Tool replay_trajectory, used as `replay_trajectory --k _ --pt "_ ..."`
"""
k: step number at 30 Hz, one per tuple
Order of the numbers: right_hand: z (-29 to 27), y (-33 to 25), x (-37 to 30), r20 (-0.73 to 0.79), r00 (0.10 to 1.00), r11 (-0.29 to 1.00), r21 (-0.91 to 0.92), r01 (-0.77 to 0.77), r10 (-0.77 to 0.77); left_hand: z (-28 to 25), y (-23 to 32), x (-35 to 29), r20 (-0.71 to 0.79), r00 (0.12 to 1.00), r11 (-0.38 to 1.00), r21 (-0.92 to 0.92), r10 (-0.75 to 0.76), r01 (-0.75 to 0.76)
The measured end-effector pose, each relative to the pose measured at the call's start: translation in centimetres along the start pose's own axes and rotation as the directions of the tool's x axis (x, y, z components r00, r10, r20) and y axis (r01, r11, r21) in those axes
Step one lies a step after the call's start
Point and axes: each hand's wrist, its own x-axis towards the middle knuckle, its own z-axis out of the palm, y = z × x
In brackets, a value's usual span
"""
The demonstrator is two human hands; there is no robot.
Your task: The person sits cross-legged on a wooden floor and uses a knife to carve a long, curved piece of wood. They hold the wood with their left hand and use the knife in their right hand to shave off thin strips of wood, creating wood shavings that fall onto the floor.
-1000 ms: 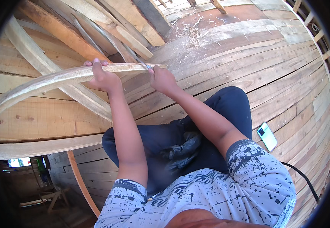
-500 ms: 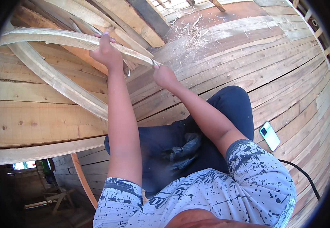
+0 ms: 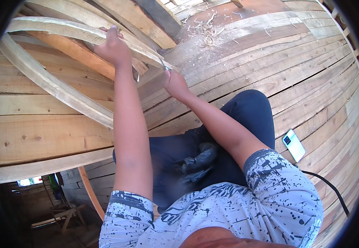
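Observation:
A long curved wooden strip point(image 3: 65, 27) runs from the far left to the upper middle. My left hand point(image 3: 114, 47) is closed around it, fingers showing over its far side. At the strip's right end, my right hand point(image 3: 174, 82) is closed on a small thin-bladed tool point(image 3: 164, 64); the dark blade touches the wood. The tool's handle is hidden in my fist, so its exact kind cannot be made out. A second curved strip point(image 3: 55, 87) slants below the first, passing behind my left forearm.
Planks and beams point(image 3: 154, 25) are stacked beyond my left hand. Wood shavings point(image 3: 208, 33) litter the plank floor point(image 3: 312, 78). A pale phone point(image 3: 294, 146) and a black cable point(image 3: 332, 188) lie to my right. A lower space opens beneath the planks at lower left.
Both hands have shifted slightly left, the left hand also toward the far side. The held strip's left part has moved up in view, and its right end shows a little more past the blade.

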Motion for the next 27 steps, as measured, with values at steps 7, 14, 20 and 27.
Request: replay_trajectory --k 7,14,20,27 --pt "-3.2 -2.7 0.3 -0.036 0.999 0.995 0.1 -0.018 0.022 -0.8 -1.2 1.4 -0.085 0.996 0.996 0.087 0.029 -0.022" --pt "-1.9 -1.1 1.0 0.11 0.992 0.998 -0.025 -0.058 0.06 -1.1 -1.3 1.2 -0.138 0.99 0.996 0.089 -0.011 0.023" --pt "-0.4 1.3 1.1 0.041 0.998 0.997 -0.044 -0.056 0.058 -0.2 -2.1 1.2 -0.136 0.991 0.998 0.065 0.01 -0.001" --pt "-1.1 0.6 0.0 0.035 0.999 0.999 -0.034 0.014 -0.012 -1.1 -3.5 2.0 -0.166 0.979 0.991 0.086 0.119 -0.106"
